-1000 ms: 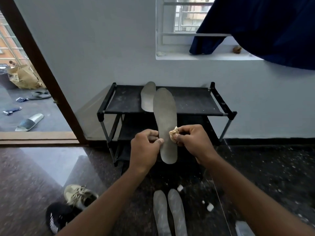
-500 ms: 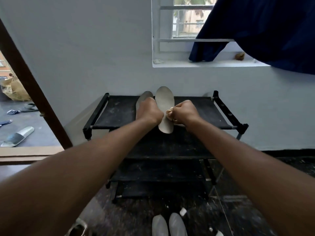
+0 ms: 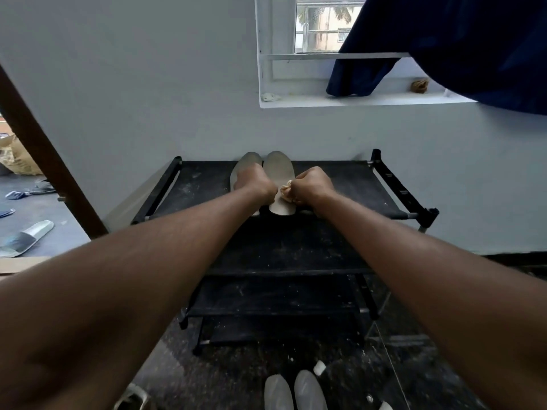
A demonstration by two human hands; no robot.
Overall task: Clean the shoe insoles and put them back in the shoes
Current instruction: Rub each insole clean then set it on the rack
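Insole [image 3: 278, 176] on rack [image 3: 355, 187] top, beside second insole [image 3: 247, 160]; right hand [image 3: 311, 187] clutches cloth [image 3: 286, 193] against it; left hand [image 3: 255, 184] curled at its edge, whether gripping it cannot be told

**Dim grey daylight, stretched edges**

Daylight comes in through the window [image 3: 318, 31] and the doorway [image 3: 25, 202] on the left. The arms [image 3: 118, 291] near the camera look huge and stretched. The pale insole [image 3: 278, 176] looks sharp.

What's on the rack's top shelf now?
Two grey insoles side by side. The left hand hides much of the left insole; the right hand pinches a crumpled cloth over the right insole.
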